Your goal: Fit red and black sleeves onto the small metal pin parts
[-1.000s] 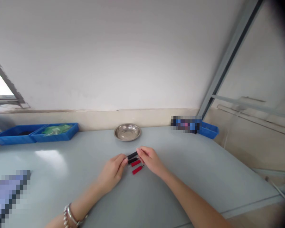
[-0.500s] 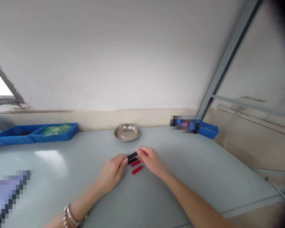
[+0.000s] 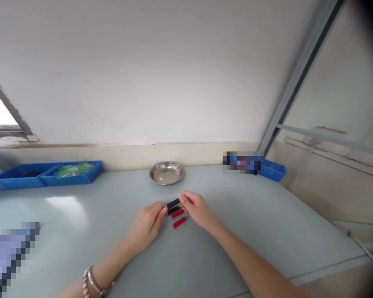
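A short black stick spans my two hands above the grey table. The thumb and fingers of my left hand are closed on its left end. Its right end is pinched by my right hand. Just below it lies a second black stick with a thin tip, partly hidden by my left fingers. Nearer to me are a red stick and another red stick, whose thin metal tip points right. Their exact kind is too small to tell.
A round steel dish stands at the back, by the wall. At the back left are a blue tray and a blue tray holding green plastic packets. A blue bin stands back right beside a blurred-out object.
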`<state>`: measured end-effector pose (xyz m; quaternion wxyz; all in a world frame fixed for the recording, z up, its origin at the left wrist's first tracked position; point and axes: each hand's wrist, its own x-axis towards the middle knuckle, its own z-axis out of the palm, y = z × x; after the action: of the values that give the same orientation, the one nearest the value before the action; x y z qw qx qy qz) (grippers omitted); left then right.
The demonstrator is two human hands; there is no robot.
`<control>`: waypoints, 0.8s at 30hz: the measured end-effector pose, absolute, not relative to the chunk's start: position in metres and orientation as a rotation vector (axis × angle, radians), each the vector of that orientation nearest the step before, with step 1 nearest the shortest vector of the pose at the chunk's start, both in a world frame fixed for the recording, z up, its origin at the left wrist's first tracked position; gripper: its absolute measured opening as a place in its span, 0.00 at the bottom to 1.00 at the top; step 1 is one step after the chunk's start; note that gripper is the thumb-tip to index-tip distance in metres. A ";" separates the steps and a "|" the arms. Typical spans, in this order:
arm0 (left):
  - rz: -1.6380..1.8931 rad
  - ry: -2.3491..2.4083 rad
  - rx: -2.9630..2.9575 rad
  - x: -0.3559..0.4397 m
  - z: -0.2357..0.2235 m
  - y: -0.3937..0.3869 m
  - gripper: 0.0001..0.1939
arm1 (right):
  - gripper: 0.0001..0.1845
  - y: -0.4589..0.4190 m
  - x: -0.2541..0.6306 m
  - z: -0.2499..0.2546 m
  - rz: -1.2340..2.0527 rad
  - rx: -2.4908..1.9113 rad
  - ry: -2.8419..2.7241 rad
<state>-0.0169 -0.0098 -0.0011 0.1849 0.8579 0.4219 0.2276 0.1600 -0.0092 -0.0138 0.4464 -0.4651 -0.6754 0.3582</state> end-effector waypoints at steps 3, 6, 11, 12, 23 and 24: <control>0.654 1.185 2.403 -0.017 -0.001 -0.010 0.18 | 0.21 -0.009 0.160 -0.014 0.889 -1.149 -1.672; 0.684 1.158 2.380 -0.018 -0.003 -0.009 0.18 | 0.21 -0.009 0.160 -0.014 0.886 -1.131 -1.670; 0.715 1.143 2.339 -0.018 -0.004 -0.007 0.19 | 0.20 -0.011 0.160 -0.012 0.893 -1.106 -1.672; 0.717 1.145 2.334 -0.018 -0.004 -0.007 0.19 | 0.20 -0.011 0.160 -0.012 0.899 -1.102 -1.671; 0.745 1.222 2.284 -0.017 -0.005 -0.005 0.21 | 0.18 -0.013 0.159 -0.009 0.895 -1.082 -1.684; 0.748 1.222 2.282 -0.017 -0.005 -0.005 0.21 | 0.17 -0.013 0.160 -0.009 0.891 -1.082 -1.684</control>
<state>-0.0175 -0.0047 -0.0055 0.2216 0.8259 0.4421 0.2708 0.1596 -0.0127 -0.0090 0.4575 -0.4393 -0.6833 0.3617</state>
